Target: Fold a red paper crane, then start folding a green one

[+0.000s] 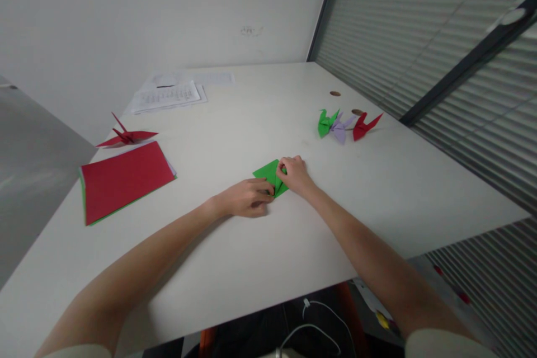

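Observation:
A folded piece of green origami paper [265,171] lies flat on the white table [235,268] in front of me, with a crease and flap near its middle. My left hand [250,197] rests at its lower left edge, fingers curled and pressing on the near corner. From the right, my right hand [293,173] pinches a flap of the same paper between thumb and fingers. Parts of the paper are hidden under both hands.
At the left lies a stack of coloured paper [128,182], red on top, with a large red paper crane [126,137] behind it. Printed sheets [168,97] lie farther back. Green [327,123], lilac [339,130] and red [364,126] cranes stand at the right, near window blinds [419,39].

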Available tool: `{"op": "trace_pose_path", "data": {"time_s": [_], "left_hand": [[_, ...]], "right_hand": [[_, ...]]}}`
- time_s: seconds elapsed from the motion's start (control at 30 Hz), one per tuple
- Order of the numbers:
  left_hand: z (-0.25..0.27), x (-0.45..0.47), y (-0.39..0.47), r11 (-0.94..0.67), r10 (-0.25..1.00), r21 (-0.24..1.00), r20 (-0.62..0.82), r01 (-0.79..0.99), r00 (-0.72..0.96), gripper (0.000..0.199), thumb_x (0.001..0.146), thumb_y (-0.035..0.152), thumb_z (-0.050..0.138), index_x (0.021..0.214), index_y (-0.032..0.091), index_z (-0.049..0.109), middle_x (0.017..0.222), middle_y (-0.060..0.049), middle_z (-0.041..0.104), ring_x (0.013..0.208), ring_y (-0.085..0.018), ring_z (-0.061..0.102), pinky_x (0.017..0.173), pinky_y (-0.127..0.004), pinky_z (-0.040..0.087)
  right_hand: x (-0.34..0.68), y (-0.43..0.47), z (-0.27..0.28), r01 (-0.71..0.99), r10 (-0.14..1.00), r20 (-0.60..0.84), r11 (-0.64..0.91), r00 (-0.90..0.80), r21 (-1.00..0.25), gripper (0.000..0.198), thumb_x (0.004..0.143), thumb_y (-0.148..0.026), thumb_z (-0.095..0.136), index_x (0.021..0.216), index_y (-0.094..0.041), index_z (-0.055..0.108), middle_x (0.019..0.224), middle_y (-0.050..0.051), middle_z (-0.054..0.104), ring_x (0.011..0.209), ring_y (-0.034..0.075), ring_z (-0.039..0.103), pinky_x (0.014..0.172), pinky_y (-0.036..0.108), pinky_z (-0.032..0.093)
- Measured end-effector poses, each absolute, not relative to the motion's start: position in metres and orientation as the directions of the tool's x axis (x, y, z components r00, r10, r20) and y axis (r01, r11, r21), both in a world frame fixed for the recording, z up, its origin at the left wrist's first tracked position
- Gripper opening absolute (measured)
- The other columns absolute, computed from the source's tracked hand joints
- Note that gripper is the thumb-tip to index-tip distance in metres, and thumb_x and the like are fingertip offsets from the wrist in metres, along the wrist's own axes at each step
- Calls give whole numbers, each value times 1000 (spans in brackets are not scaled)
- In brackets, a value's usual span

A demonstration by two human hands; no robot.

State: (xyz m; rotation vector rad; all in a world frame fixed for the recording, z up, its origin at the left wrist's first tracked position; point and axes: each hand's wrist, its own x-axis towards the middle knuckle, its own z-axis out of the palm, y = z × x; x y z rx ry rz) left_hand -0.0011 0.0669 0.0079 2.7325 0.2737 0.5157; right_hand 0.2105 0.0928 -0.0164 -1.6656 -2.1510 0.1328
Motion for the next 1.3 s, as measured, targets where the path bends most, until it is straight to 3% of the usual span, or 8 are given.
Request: {"op": "trace_pose_path", "data": {"time_s": [0.37, 0.53, 0.7, 0.93, 1.17, 1.3], "left_hand": [[6, 1, 67, -933, 255, 332, 342, 138, 905, 20, 84, 21, 49, 91, 19, 68, 96, -9, 71, 101, -22, 65, 95, -38, 50], [4, 5, 62, -908, 371, 335, 358, 253, 857, 36, 87, 19, 47, 118, 15, 64, 98, -11, 69, 94, -22, 65, 91, -39, 50], [-1, 7, 60, -906, 365, 347, 346, 244, 864, 33, 90, 18, 45, 113, 14, 69, 87, -10, 61, 89, -21, 61, 87, -35, 51], [-1, 3, 60, -879, 379, 419, 322, 228, 868, 32, 91, 19, 47, 114, 13, 67, 107, -13, 57, 88, -18, 59, 87, -33, 51], [3, 6, 60, -895, 343, 399, 326, 201, 881, 28, 89, 18, 48, 106, 15, 69, 95, -10, 59, 92, -21, 60, 91, -35, 50], [1, 4, 63, -862, 384, 457, 310, 218, 870, 31, 85, 16, 49, 109, 16, 69, 95, -8, 64, 91, -19, 63, 88, -32, 52]], "right_hand": [[208, 91, -15, 921, 953, 244, 251, -180, -298, 9, 86, -22, 52, 80, -21, 59, 88, 9, 69, 90, 28, 49, 78, 37, 33], [209, 92, -15, 913, 945, 255, 277, -204, -298, 12, 88, -23, 50, 82, -21, 60, 90, 9, 68, 89, 27, 50, 77, 37, 33], [214, 93, -14, 905, 946, 247, 284, -210, -318, 15, 90, -27, 49, 83, -21, 61, 92, 9, 70, 91, 28, 49, 77, 39, 33], [219, 97, -16, 873, 944, 238, 306, -227, -381, 14, 89, -27, 50, 83, -22, 61, 89, 7, 69, 90, 27, 50, 80, 39, 33], [217, 96, -15, 894, 952, 219, 280, -213, -349, 18, 90, -28, 47, 86, -21, 63, 91, 9, 69, 91, 27, 51, 79, 39, 33], [217, 97, -15, 907, 953, 213, 275, -214, -320, 17, 91, -28, 47, 86, -21, 62, 92, 8, 69, 92, 27, 51, 79, 37, 33]]}}
